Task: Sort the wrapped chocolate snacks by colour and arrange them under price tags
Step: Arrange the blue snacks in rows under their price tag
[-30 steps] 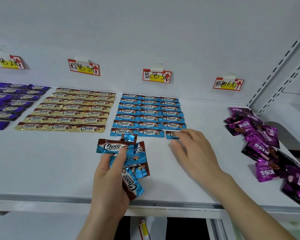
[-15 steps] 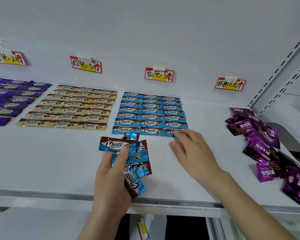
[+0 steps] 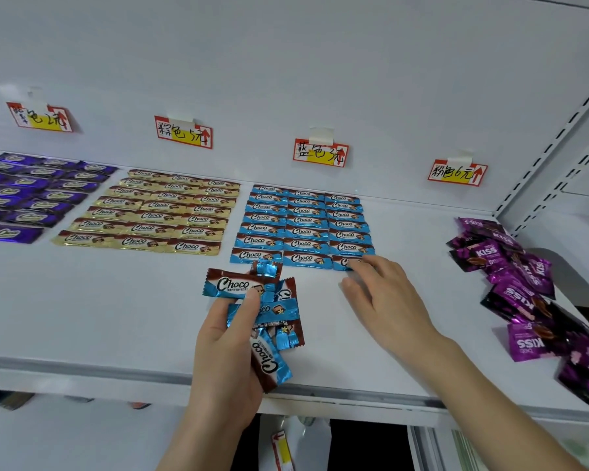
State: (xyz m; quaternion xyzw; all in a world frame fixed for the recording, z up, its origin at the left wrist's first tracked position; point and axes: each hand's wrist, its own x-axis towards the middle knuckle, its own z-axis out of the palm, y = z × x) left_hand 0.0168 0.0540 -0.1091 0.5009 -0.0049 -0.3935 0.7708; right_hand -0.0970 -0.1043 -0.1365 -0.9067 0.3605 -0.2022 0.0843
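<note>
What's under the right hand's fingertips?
A blue bar, last in the front row. The right hand covers its right half; only its left end shows.

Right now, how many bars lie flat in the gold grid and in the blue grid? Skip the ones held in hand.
Gold bars: 21
Blue bars: 21, one of them partly covered by fingers of the right hand
Total: 42

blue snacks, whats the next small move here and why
Probably lift the right hand off the front-row snack it presses, which completes that row of three, and pick one from the bunch the left hand grips to start a new row in front.
</note>
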